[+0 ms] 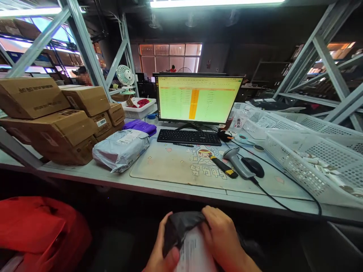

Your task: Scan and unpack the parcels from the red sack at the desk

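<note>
Black plastic packet with a white printed face [187, 228]: you are holding it just short of the white tabletop [93, 172], left hand [163, 243] pinching one side, right hand [222, 232] clasping the other, risking a drop if either grip loosens.

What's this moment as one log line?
left hand: holding black plastic parcel with white printed face | right hand: holding same parcel | place: before white desk

Table edge [178, 191] ahead of your parcel [195, 249], room for you over the left half of the mat [163, 166], bag [121, 149] at left, keyboard [188, 137] behind, knife [224, 166], scanner [237, 162], mouse [253, 167] blocking your right
</note>
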Demonstrator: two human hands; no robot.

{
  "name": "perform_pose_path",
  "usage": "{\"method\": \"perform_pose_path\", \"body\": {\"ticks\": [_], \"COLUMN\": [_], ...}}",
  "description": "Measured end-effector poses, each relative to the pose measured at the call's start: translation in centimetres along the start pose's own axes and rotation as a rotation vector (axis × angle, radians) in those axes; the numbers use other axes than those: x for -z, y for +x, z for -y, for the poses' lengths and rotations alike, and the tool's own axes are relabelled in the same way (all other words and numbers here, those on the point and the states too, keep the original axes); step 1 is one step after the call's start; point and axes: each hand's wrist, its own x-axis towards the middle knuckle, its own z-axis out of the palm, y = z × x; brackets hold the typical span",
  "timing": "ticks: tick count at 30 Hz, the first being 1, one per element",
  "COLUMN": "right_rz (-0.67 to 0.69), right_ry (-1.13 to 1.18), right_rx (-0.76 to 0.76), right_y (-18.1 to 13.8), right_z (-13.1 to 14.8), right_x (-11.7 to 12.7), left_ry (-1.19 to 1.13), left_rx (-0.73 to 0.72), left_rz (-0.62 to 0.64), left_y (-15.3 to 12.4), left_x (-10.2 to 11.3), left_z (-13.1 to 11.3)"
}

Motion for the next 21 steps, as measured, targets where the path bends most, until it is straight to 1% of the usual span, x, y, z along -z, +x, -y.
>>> {"method": "perform_pose_path", "body": {"ticks": [3,5,6,8,10,12,13,15,18,19,21], "right_rz": [-0.153,-0.2,-0.195,-0.151,-0.074,0.004,0.033,0.034,-0.095,-0.133,-0.16], "right_ry": [0.091,0.171,0.217,0.315,0.409,0.468,0.481,0.457,0.336,0.313,0.315], "right_rx": [-0.213,-0.345,-0.381,-0.379,-0.308,-0.248,-0.241,-0.288,-0.515,-0.597,-0.726], "right_y": [-2.3,-3.7,-4.3,-5.6,-6.7,-7.2,-7.2,-6.9,-6.0,-5.8,-6.1], "right_z": [-1.3,-1.7,-1.8,-2.0,-2.0,-2.1,-2.2,-2.8,-4.7,-5.5,-7.4], "right_x": [-1.4,-2.4,-2.7,-3.3,-3.6,-3.7,-3.8,-3.6,-2.6,-1.9,0.3], "left_ry": [0.001,0.157,0.271,0.47,0.546,0.55,0.555,0.57,0.553,0.508,0.354], "left_rx": [-0.006,0.034,0.058,0.097,0.09,0.049,0.031,0.001,-0.039,-0.064,-0.125], "left_rz": [0.077,0.152,0.188,0.259,0.348,0.441,0.474,0.515,0.522,0.512,0.484], "left_y": [-0.1,0.0,0.1,0.3,0.6,0.8,0.9,0.9,0.5,0.3,-0.2], "left_x": [-1.8,-2.3,-2.4,-2.3,-2.1,-1.9,-1.8,-1.8,-1.6,-1.6,-1.7], "left_z": [-0.1,-0.5,-0.8,-1.2,-1.3,-1.2,-1.1,-0.9,-0.8,-0.8,-0.8]}}
